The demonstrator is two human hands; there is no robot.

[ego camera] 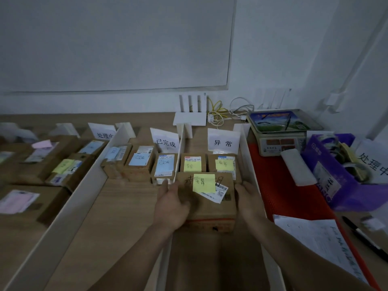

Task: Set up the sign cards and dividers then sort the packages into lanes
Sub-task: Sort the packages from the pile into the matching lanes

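Left hand (171, 204) grips the cardboard box (210, 208), thumb over its top; right hand (248, 198) lies flat against the other side. Box has a yellow sticky note (204, 183) and sits on the worktop (126, 206) in the 异常 sign card (223, 141) lane.

Scale (281, 141), purple bag (321, 158), probably a router (190, 119)

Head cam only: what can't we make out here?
- Head view: how left hand and right hand grip the box; their own backs hide the fingers.
- Its shipping label: mostly under the yellow note, too small.
- The far-left packages: blurred, cut by the frame edge.
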